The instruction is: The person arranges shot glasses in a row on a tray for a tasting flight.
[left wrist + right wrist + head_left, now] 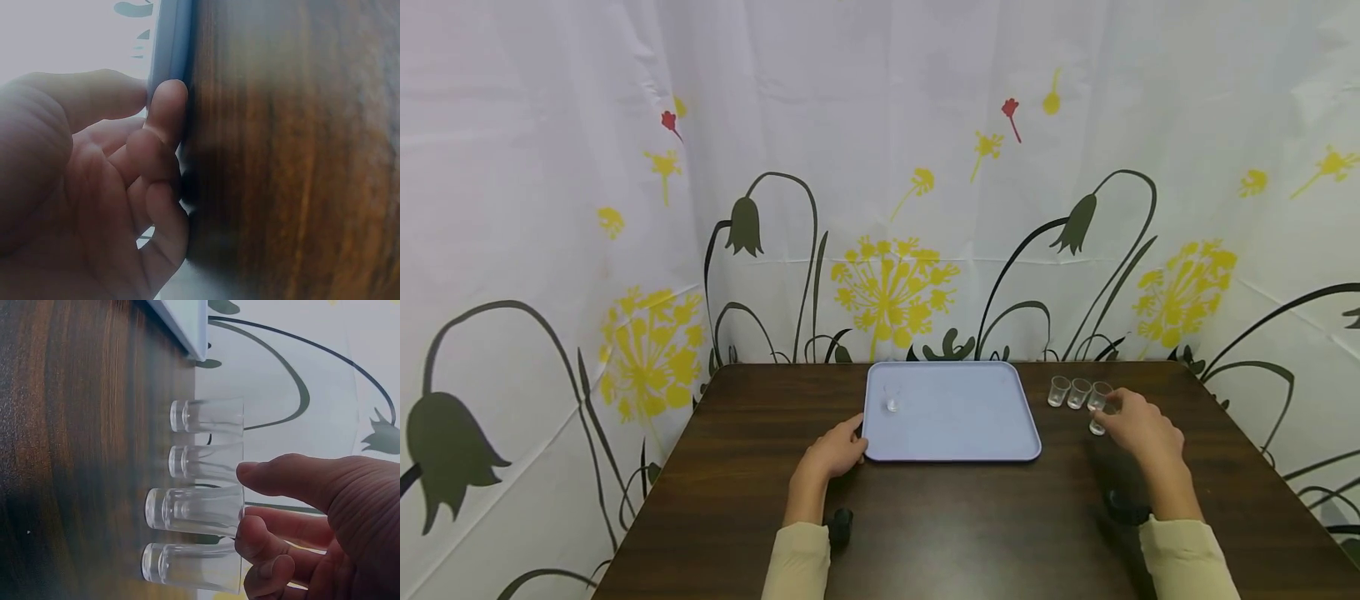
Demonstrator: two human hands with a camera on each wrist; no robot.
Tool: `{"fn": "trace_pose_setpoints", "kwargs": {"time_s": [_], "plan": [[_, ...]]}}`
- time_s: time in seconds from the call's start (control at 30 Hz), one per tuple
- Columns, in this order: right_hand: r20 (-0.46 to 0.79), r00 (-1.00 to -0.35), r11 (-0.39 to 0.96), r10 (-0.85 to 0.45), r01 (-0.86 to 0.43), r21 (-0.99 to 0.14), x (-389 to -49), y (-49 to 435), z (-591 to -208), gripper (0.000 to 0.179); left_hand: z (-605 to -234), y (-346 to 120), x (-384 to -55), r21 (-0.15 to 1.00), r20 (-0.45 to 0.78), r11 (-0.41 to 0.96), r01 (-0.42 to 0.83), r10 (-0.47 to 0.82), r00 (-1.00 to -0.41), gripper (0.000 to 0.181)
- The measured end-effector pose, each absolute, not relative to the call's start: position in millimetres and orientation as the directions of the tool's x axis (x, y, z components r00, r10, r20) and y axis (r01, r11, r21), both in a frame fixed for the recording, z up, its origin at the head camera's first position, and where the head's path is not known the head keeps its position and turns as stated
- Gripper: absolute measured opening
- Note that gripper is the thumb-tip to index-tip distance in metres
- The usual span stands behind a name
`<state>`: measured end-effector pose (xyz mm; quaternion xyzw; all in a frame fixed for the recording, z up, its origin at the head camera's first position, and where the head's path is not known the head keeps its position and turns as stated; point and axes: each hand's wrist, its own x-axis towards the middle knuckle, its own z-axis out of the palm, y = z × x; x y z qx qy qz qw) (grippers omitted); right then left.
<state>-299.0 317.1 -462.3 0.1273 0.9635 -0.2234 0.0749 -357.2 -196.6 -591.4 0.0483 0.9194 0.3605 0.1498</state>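
My left hand [835, 450] grips the pale blue tray [955, 417] at its left edge. In the left wrist view the thumb [119, 94] meets the rim on one side, and curled fingers [169, 106] lie along the other. A small clear shot glass [892, 400] stands on the tray's left part. My right hand [1142, 427] pinches the rim of another shot glass [1097, 423] between thumb and fingers, right of the tray. That glass is upright, partly hidden by the hand. Close behind it, three more shot glasses [1078, 393] stand in a row.
The dark wooden table [970, 533] carries everything. A white curtain [880, 125] with printed flowers hangs along its back edge. A dark wrist device [841, 527] sits by the left sleeve, and another [1126, 507] by the right.
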Motion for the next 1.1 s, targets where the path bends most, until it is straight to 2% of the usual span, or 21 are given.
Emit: {"fn": "trace_pose_setpoints", "kwargs": {"time_s": [0.27,0.47,0.8,1.1], "plan": [[-0.196,-0.955,0.862,0.224,0.288,-0.417,-299,319,-463,0.075,-591,-198,-359,0.677,-0.246,0.736,-0.022,0.198,-0.949,0.07],[-0.188,-0.955,0.869,0.231,0.289,-0.402,-301,317,-465,0.067,-587,-196,-356,0.685,-0.265,0.727,-0.042,0.196,-0.944,0.07],[-0.14,-0.967,0.884,0.213,0.252,-0.395,-304,311,-469,0.06,-526,-183,-315,0.721,-0.245,0.692,-0.028,0.216,-0.945,0.069],[-0.086,-0.975,0.894,0.204,0.222,-0.389,-302,301,-470,0.057,-587,-198,-354,0.742,-0.243,0.67,-0.026,0.233,-0.942,0.072]]}}
